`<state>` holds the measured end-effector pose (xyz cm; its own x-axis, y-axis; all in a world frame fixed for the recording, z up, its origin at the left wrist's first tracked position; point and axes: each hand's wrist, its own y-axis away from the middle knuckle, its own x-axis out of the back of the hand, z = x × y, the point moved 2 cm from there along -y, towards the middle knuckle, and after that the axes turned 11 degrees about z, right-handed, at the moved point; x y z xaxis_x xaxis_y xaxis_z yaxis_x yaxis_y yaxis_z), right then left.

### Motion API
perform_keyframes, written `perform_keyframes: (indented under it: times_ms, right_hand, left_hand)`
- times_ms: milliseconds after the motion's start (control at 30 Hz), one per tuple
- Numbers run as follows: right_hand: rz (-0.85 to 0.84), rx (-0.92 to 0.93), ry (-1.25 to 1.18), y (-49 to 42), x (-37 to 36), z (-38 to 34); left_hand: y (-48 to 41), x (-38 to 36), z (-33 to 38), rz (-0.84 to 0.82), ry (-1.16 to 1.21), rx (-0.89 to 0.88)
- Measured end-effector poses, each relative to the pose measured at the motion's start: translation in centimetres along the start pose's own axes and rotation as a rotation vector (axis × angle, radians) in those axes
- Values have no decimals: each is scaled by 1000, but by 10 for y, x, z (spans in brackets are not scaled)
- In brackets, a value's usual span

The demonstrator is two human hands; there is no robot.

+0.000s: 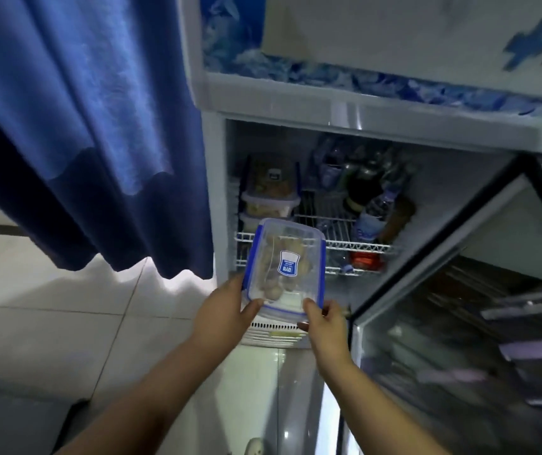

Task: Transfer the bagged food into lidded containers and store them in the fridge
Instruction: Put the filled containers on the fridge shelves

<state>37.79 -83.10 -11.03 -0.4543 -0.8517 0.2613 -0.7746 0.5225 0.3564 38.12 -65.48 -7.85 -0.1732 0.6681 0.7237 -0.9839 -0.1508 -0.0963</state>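
A clear lidded container [285,265] with blue clips and a blue label holds pale round food pieces. Both hands carry it in front of the open fridge [374,119]. My left hand [227,305] grips its near left corner, thumb on the lid. My right hand [323,318] grips the near right corner the same way. The container is tilted, its far end level with the white wire shelf [341,246]. Two similar lidded containers [271,188] are stacked on that shelf at the left.
Bottles [371,208] lie on the shelf's right side, with a red-capped item below. The fridge's glass door [460,323] stands open to the right. A blue curtain [75,133] hangs on the left above the white tiled floor [66,307].
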Motion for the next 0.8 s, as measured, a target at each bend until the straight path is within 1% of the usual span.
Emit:
perform_keyframes:
  times_ms: [133, 200, 233, 300, 333, 367, 400, 433, 533, 667, 800]
  right_hand:
    - [101, -33, 7, -57, 22, -2]
    - [128, -40, -6, -84, 28, -6]
    - [140, -32, 10, -96, 29, -10]
    - [159, -4, 64, -120, 28, -19]
    - [162, 3, 84, -130, 26, -22]
    - [164, 5, 94, -139, 24, -26]
    - [163, 5, 95, -149, 22, -28]
    - [163, 4, 95, -157, 19, -30]
    - [142, -26, 99, -182, 12, -33]
    - [112, -30, 34, -211, 6, -36]
    - [91, 16, -132, -231, 1, -37]
  left_hand:
    - [-39, -56, 25, -86, -5, -57]
    - [-57, -77, 36, -84, -67, -141]
    - [-65, -86, 40, -68, -123, -235]
    - [-81, -103, 50, -34, -253, -483]
    - [-86, -111, 53, -60, -303, -586]
    - [-92, -119, 59, -119, -364, -661]
    - [-99, -128, 62, -165, -418, -704]
    - [-106, -135, 64, -195, -464, -713]
    - [-125, -150, 69, -182, -520, -748]
    - [-151, -170, 68, -59, -566, -869]
    - [-181, -183, 75, 24, -584, -894]
